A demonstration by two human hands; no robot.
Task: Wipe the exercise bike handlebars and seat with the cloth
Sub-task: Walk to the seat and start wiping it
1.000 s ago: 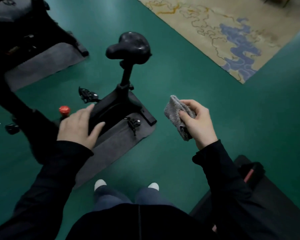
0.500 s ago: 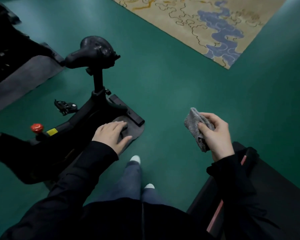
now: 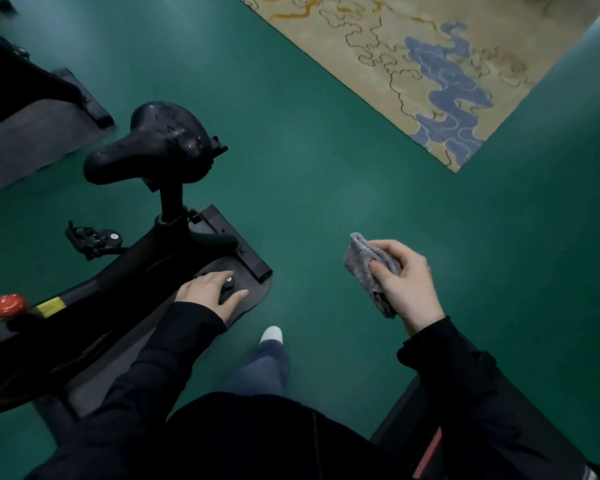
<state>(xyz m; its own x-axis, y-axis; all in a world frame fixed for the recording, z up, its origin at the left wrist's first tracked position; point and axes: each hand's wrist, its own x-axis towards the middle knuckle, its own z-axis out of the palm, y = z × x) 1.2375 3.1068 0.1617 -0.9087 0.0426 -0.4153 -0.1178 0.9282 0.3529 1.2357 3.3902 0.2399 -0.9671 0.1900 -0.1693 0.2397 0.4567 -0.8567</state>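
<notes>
Right of seat (image 3: 160, 143): open floor (image 3: 309, 202); R hand (image 3: 409, 285) grips cloth (image 3: 364, 268).

Room dim, colours muted. Pale soft sheen on green floor (image 3: 361, 202) mid-picture, light seemingly from overhead. Small glints on black bike seat (image 3: 163, 140). Dark sleeves (image 3: 174, 358) lose detail. Edges bend, wide-angle; top-left corner smeared.

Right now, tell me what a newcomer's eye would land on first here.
The glossy black bike saddle stands out at upper left against the green floor. The right hand holds a folded grey fuzzy cloth at centre right, apart from the saddle. A round red knob shows at the far left edge.
</notes>
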